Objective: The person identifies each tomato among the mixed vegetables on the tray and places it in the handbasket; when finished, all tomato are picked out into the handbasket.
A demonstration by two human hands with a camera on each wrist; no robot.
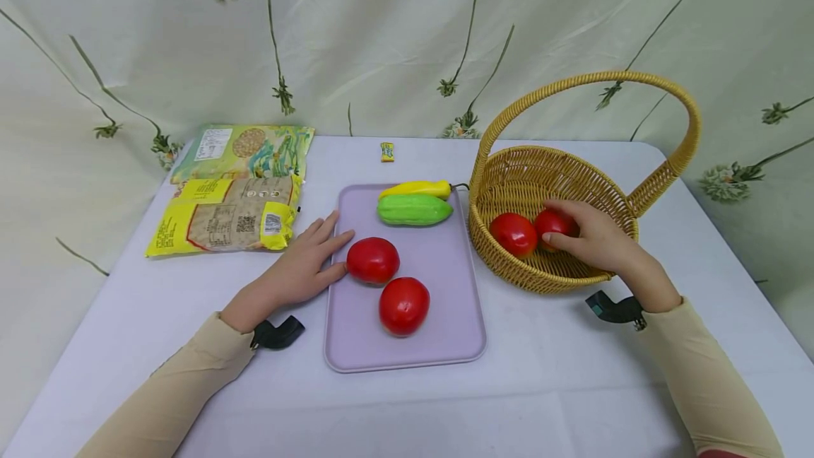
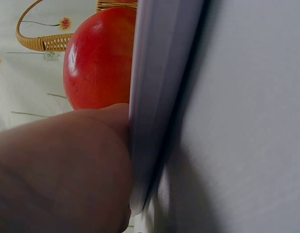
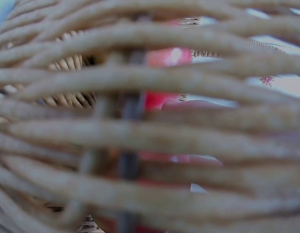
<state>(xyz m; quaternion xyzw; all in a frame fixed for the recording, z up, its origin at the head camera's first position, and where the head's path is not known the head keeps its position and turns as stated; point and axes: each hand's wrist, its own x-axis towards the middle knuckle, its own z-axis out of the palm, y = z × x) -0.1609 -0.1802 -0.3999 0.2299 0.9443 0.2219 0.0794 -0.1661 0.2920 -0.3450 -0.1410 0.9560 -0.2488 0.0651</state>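
Note:
My left hand (image 1: 308,260) lies with its fingers spread at the left edge of a pale purple tray (image 1: 439,324). Its thumb is close to a smooth red round fruit (image 1: 373,261) on the tray; a second red fruit (image 1: 404,307) sits nearer the front. Inside a wicker basket (image 1: 540,161), my right hand (image 1: 591,233) holds a red fruit (image 1: 552,223) between thumb and fingers. Another red fruit (image 1: 514,235) rests beside it in the basket. Wicker strands (image 3: 154,136) fill most of the right wrist view, so the grip is largely hidden there.
At the tray's back lie a green ridged vegetable (image 1: 415,209) and a yellow pepper (image 1: 416,189). Two packages, one yellow (image 1: 225,214) and one green (image 1: 244,150), lie at the left. A small yellow packet (image 1: 387,152) is behind the tray. The basket's handle (image 1: 591,78) arches high.

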